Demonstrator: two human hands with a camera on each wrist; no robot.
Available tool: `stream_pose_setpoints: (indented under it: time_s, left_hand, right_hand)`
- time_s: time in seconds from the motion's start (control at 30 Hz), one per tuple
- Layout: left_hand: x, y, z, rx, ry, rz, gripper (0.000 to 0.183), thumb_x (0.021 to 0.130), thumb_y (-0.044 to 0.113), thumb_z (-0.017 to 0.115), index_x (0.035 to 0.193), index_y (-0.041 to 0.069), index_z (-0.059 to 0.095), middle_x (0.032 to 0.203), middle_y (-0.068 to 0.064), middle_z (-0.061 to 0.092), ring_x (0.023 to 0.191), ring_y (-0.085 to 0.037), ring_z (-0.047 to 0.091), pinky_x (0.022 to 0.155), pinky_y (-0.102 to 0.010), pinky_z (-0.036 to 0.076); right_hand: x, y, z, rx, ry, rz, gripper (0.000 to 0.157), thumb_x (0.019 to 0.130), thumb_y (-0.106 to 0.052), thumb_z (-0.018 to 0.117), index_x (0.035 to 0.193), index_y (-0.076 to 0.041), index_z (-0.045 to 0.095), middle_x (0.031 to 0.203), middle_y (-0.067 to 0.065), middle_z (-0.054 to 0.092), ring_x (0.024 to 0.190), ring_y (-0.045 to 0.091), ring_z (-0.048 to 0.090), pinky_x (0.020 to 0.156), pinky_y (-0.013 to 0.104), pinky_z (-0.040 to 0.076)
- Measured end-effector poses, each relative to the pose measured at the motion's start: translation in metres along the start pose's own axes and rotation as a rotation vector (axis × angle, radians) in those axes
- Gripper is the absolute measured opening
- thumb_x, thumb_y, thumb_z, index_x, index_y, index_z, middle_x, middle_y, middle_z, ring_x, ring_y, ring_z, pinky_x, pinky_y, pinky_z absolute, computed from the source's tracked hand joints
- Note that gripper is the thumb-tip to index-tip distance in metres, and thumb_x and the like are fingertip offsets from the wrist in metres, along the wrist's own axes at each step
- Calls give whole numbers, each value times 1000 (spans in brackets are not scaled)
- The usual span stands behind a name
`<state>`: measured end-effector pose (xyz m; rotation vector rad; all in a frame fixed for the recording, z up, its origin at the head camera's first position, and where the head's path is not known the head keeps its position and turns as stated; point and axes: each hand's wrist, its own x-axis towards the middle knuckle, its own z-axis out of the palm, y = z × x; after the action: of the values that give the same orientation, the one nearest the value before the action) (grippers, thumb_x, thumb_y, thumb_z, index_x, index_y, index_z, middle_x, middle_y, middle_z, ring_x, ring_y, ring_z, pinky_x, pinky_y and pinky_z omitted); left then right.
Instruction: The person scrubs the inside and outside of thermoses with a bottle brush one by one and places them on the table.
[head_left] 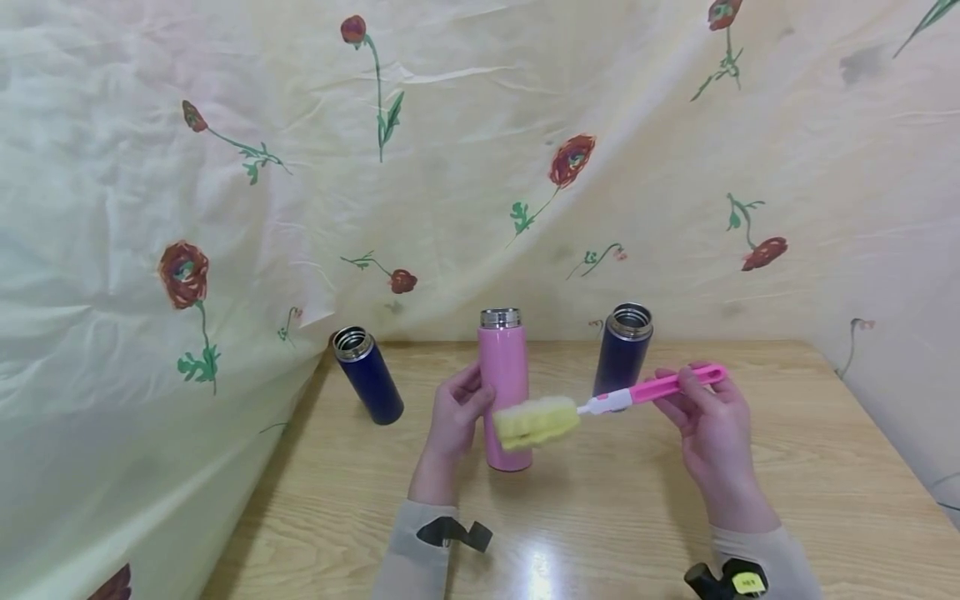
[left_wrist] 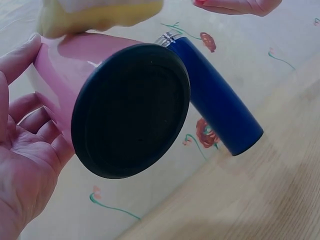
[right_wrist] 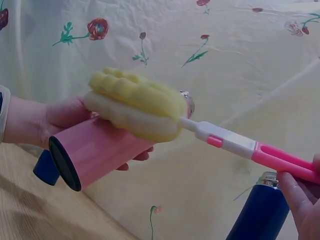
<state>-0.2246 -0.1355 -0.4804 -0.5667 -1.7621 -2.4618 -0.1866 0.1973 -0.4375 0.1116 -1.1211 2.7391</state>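
Note:
In the head view my left hand point(head_left: 456, 411) grips a pink bottle point(head_left: 504, 367) by its side. Its steel mouth faces up with no lid on it, and its dark base point(left_wrist: 131, 111) shows in the left wrist view. My right hand point(head_left: 712, 421) holds a bottle brush by its pink handle point(head_left: 667, 386). The brush's yellow and white sponge head point(head_left: 536, 422) lies across the lower front of the pink bottle as seen from the head. In the right wrist view the sponge point(right_wrist: 137, 105) overlaps the bottle's side; whether they touch I cannot tell.
Two dark blue bottles without lids stand on the wooden table point(head_left: 600, 517): one at the left point(head_left: 369, 377), the other behind the brush point(head_left: 622, 354). A flower-patterned cloth point(head_left: 465, 208) hangs behind the table and along its sides.

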Motion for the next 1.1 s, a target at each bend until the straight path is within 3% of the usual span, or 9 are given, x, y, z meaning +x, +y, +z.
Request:
stream_pose_setpoints:
  time_s: [0.3, 0.47, 0.63, 0.77, 1.1]
  left_hand:
    - [1, -2, 0, -62, 22, 21, 65, 98, 19, 75, 148, -14, 50, 127, -5, 76, 112, -18, 73, 96, -34, 61]
    - [1, -4, -1, -43, -6, 16, 60, 100, 16, 72, 149, -12, 51, 131, -8, 74, 115, -20, 72, 99, -36, 60]
    - [1, -8, -2, -22, -76, 28, 66, 100, 24, 75, 153, -7, 49, 141, -15, 69, 122, -23, 70, 106, -39, 57]
    - [2, -12, -2, -25, -135, 58, 73, 100, 33, 77, 153, -7, 48, 142, -11, 69, 124, -21, 69, 110, -40, 54]
    - [-1, -14, 1, 32, -209, 54, 70, 97, 23, 78, 148, -15, 49, 134, -9, 73, 118, -18, 71, 106, -36, 56]
  right_hand:
    - [-1, -2, 0, -194, -52, 16, 7, 108, 4, 56, 107, -3, 58, 92, 14, 80, 86, 22, 81, 79, 35, 64]
    - [0, -5, -5, -215, -72, 23, 4, 109, 1, 56, 110, -3, 56, 95, 13, 80, 89, 21, 81, 82, 34, 63]
    - [1, -8, -10, -113, -44, 10, 5, 110, -3, 57, 114, -1, 55, 103, 16, 79, 97, 25, 80, 87, 36, 61]
    - [2, -11, -9, 4, 14, 6, 4, 110, -4, 56, 112, -1, 54, 106, 16, 75, 99, 27, 79, 90, 37, 61]
    - [0, -16, -3, 413, 145, -30, 7, 108, -5, 57, 110, -1, 51, 106, 22, 74, 104, 32, 78, 97, 39, 58]
